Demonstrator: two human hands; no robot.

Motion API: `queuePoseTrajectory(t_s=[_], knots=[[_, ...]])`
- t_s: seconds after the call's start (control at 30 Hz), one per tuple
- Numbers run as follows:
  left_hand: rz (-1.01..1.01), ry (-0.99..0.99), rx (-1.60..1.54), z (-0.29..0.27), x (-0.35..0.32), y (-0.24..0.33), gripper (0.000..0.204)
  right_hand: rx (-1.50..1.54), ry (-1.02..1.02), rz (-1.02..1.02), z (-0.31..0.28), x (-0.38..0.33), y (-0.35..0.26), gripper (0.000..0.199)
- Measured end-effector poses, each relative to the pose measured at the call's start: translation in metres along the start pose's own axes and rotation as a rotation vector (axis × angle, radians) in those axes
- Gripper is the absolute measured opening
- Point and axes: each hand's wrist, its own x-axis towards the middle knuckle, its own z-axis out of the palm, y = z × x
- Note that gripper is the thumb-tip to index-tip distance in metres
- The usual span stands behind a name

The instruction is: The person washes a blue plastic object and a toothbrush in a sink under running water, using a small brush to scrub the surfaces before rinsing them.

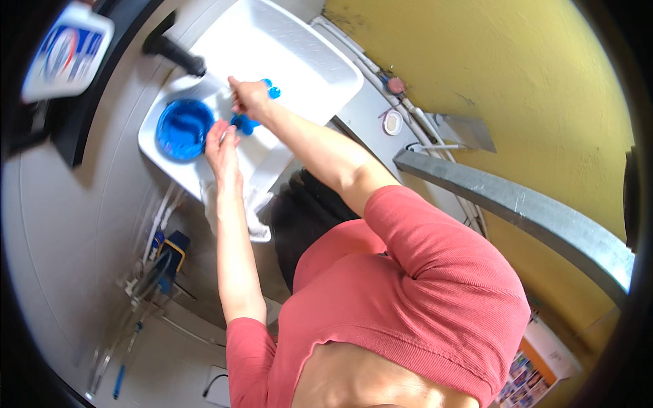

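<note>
Over the white sink, both my hands are close together. My right hand has its fingers curled in, and what they hold, if anything, is hidden. Small blue pieces show behind that hand. Between the two hands is a darker blue lobed thing, partly covered and too blurred to name. My left hand is beside the blue basin, its fingers loosely bent and apart from the thumb. The round basin stands at the sink's left end, with blue-looking liquid or a shiny bottom inside.
A black faucet reaches over the sink from the left wall. On a dark shelf stands a white bottle with a blue label. White cloth hangs at the sink's near edge. A grey metal bar crosses at right, by wall pipes.
</note>
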Motion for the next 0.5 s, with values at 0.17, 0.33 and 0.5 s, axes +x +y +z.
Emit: queuePoseTrajectory(t_s=[0.17,0.33,0.5], knots=[[-0.143,-0.045,-0.291,0.046,0.065,-0.026,0.032,0.758,-0.326,0.543,-0.016,0.021,0.022,0.024],[-0.399,-0.639,-0.671,0.027,0.118,-0.066,0.031,0.228,-0.002,-0.055,-0.005,-0.001,0.031,0.023],[-0.470,-0.361,-0.591,0.033,0.116,-0.068,0.039,-0.597,0.077,-0.556,-0.020,-0.008,0.028,0.019]])
